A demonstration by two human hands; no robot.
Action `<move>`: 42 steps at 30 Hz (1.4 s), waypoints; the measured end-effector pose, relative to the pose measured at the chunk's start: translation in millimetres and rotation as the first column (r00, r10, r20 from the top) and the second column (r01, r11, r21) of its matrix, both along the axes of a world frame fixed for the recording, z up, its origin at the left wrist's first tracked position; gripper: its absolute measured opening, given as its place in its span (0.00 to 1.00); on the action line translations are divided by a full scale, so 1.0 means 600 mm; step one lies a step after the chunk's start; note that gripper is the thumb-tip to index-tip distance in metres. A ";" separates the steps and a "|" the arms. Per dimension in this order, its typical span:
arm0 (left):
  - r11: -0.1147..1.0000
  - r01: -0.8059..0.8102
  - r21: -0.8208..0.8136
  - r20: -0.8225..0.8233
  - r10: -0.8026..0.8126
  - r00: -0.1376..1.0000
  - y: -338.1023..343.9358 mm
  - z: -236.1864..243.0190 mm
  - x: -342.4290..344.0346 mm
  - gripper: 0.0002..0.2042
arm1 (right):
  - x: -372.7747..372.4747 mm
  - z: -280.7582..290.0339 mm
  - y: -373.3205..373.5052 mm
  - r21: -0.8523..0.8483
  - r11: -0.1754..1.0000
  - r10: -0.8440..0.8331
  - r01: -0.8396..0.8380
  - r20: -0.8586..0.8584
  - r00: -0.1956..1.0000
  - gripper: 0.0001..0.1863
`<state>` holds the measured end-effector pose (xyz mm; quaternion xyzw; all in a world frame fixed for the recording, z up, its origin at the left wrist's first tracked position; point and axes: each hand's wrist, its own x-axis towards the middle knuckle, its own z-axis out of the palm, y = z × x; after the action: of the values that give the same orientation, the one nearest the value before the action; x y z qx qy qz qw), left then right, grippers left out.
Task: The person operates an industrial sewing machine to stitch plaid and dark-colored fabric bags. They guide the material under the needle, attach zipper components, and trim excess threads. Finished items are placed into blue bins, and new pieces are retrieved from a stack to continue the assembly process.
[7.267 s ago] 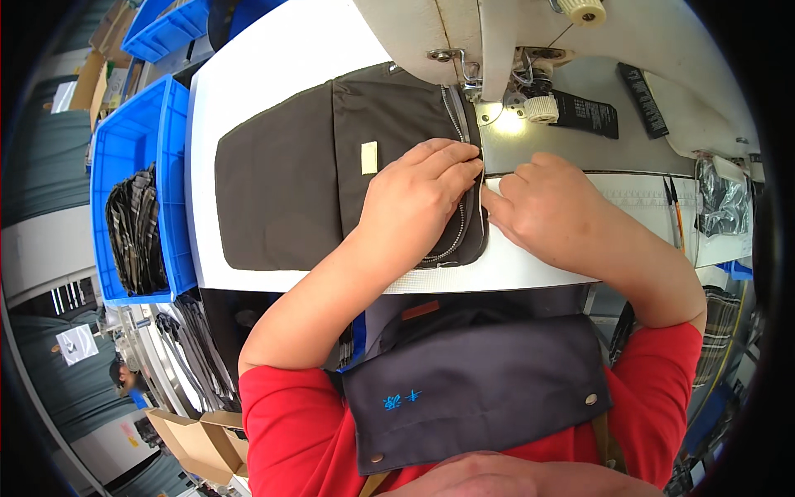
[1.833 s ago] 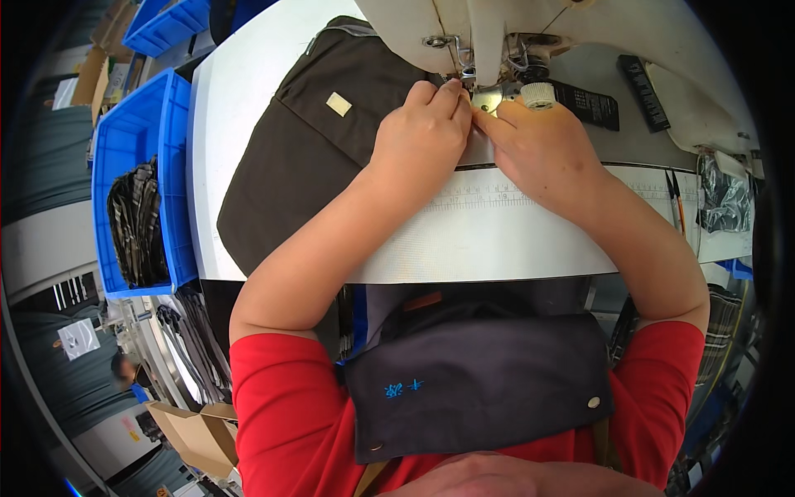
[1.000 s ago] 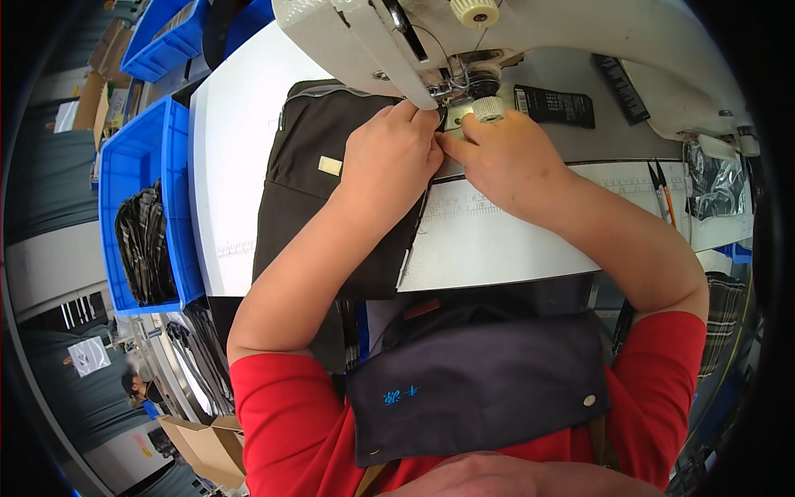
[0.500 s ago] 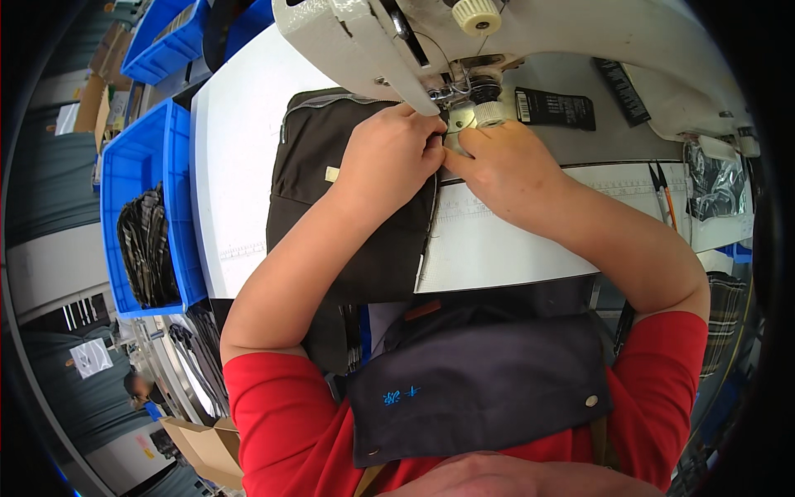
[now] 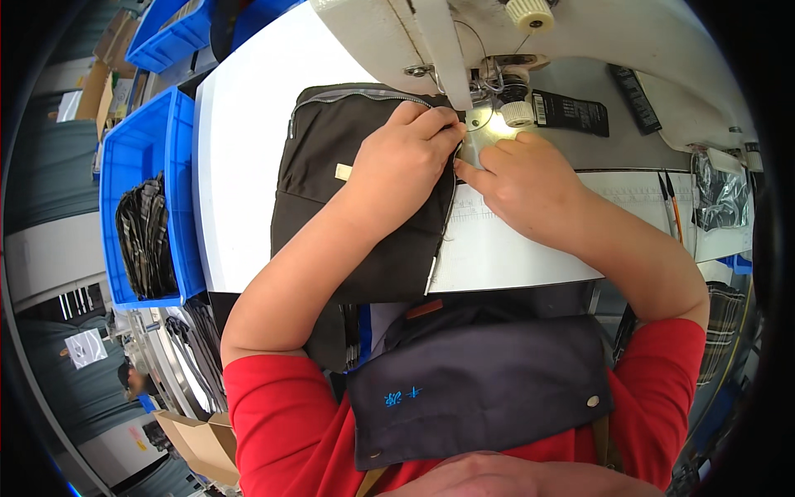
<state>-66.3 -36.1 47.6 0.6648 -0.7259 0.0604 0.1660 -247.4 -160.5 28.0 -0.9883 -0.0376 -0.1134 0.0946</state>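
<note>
Left hand [image 5: 406, 157] clamped on the dark fabric panel [image 5: 364, 248], flat on the table [image 5: 240, 166] by the sewing machine [image 5: 373, 33]! Right hand [image 5: 530, 182] at its edge, grip hard to tell. Keep those edges flush, tension even! Zip [image 5: 364, 93], earlier rightmost, now lies farthest.

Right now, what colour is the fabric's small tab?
The small tab is pale cream; see the head view.

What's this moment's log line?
left hand: on cloth; right hand: at cloth's edge; sewing machine: beyond hands; blue bin: left of cloth
</note>
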 end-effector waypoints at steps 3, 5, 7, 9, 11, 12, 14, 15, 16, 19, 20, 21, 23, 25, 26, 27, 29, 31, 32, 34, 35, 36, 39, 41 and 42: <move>0.999 -0.041 -0.024 0.028 0.041 0.999 -0.001 -0.008 -0.006 0.13 | -0.001 0.001 -0.002 0.000 1.000 -0.008 0.008 -0.016 1.000 0.19; 0.997 -0.069 -0.038 0.035 0.070 0.997 -0.004 -0.010 -0.011 0.13 | 0.000 -0.004 -0.004 -0.029 0.999 -0.017 0.017 -0.005 1.000 0.19; 0.992 -0.110 -0.057 0.056 0.113 0.992 -0.010 -0.014 -0.015 0.12 | 0.000 0.002 -0.007 -0.050 0.998 -0.036 0.036 -0.015 0.999 0.19; 0.986 -0.147 -0.082 0.057 0.152 0.987 -0.015 -0.019 -0.021 0.13 | 0.001 0.006 -0.011 -0.061 0.996 -0.060 0.058 -0.025 0.998 0.18; 0.977 -0.180 -0.111 0.040 0.185 0.982 -0.018 -0.025 -0.025 0.13 | 0.001 0.008 -0.015 -0.061 0.994 -0.088 0.086 -0.035 0.996 0.17; 0.975 -0.181 -0.130 0.000 0.182 0.983 -0.016 -0.030 -0.024 0.13 | 0.000 0.010 -0.016 -0.059 0.994 -0.089 0.087 -0.028 0.996 0.16; 0.969 -0.183 -0.168 -0.079 0.172 0.982 -0.011 -0.037 -0.022 0.13 | -0.001 0.014 -0.017 -0.055 0.994 -0.093 0.092 -0.014 0.996 0.16; 0.970 -0.177 -0.167 -0.092 0.163 0.982 -0.008 -0.037 -0.021 0.13 | -0.002 0.013 -0.018 -0.044 0.995 -0.090 0.090 0.002 0.996 0.16; 0.971 -0.170 -0.167 -0.106 0.153 0.982 -0.003 -0.034 -0.019 0.13 | -0.002 0.013 -0.020 -0.032 0.996 -0.088 0.089 0.018 0.996 0.15; 0.975 -0.187 -0.120 -0.131 0.171 0.977 0.009 -0.033 -0.022 0.15 | -0.001 0.014 -0.022 -0.015 0.996 -0.090 0.091 0.020 0.996 0.15; 0.972 -0.211 -0.099 -0.133 0.197 0.971 0.012 -0.029 -0.028 0.16 | 0.000 0.014 -0.023 -0.012 0.996 -0.092 0.092 0.013 0.996 0.15; 0.969 -0.234 -0.081 -0.135 0.222 0.966 0.013 -0.025 -0.031 0.17 | 0.000 0.015 -0.024 -0.009 0.995 -0.099 0.099 0.006 0.995 0.15; 0.973 -0.212 -0.090 -0.098 0.203 0.974 0.012 -0.021 -0.031 0.18 | 0.002 0.015 -0.027 -0.005 0.994 -0.112 0.112 -0.006 0.994 0.14; 0.975 -0.193 -0.107 -0.071 0.186 0.980 0.012 -0.023 -0.028 0.19 | 0.003 0.021 -0.028 0.013 0.993 -0.115 0.116 -0.009 0.993 0.14; 0.976 -0.183 -0.119 -0.064 0.176 0.982 0.011 -0.026 -0.026 0.19 | 0.004 0.022 -0.028 0.022 0.993 -0.116 0.116 -0.010 0.993 0.14; 0.976 -0.174 -0.132 -0.057 0.168 0.984 0.010 -0.028 -0.026 0.19 | 0.006 0.022 -0.029 0.029 0.992 -0.125 0.125 0.002 0.992 0.14; 0.974 -0.202 -0.107 -0.063 0.196 0.979 0.009 -0.028 -0.034 0.19 | 0.009 0.018 -0.032 0.042 0.989 -0.142 0.140 0.025 0.990 0.14; 0.971 -0.220 -0.098 -0.053 0.216 0.975 0.009 -0.028 -0.044 0.19 | 0.013 0.012 -0.032 0.057 0.978 -0.205 0.199 0.123 0.971 0.14; 0.969 -0.225 -0.102 -0.038 0.222 0.974 0.009 -0.028 -0.049 0.19 | 0.016 0.010 -0.031 0.067 0.971 -0.236 0.228 0.171 0.957 0.14; 0.967 -0.226 -0.115 -0.025 0.225 0.974 0.008 -0.031 -0.051 0.18 | 0.020 0.009 -0.031 0.023 0.971 -0.239 0.239 0.190 0.952 0.14; 0.967 -0.227 -0.119 -0.025 0.225 0.974 0.008 -0.032 -0.051 0.18 | 0.022 0.009 -0.031 0.002 0.969 -0.241 0.245 0.199 0.950 0.14; 0.967 -0.225 -0.121 -0.022 0.224 0.974 0.009 -0.032 -0.050 0.18 | 0.023 0.002 -0.033 -0.009 0.968 -0.242 0.249 0.212 0.947 0.14; 0.969 -0.214 -0.125 -0.032 0.212 0.977 0.008 -0.030 -0.049 0.18 | 0.025 -0.014 -0.041 -0.030 0.965 -0.246 0.260 0.233 0.941 0.14; 0.968 -0.212 -0.133 -0.042 0.208 0.977 0.006 -0.031 -0.047 0.18 | 0.027 -0.013 -0.040 -0.031 0.965 -0.248 0.261 0.226 0.942 0.13; 0.967 -0.213 -0.142 -0.045 0.209 0.977 0.005 -0.032 -0.045 0.17 | 0.028 -0.012 -0.038 -0.042 0.963 -0.251 0.267 0.230 0.940 0.12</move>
<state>-93.2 -33.3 28.5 0.7251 -0.6421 0.1206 0.2177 -230.7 -183.3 20.8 -0.9685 0.0783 -0.2332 0.0383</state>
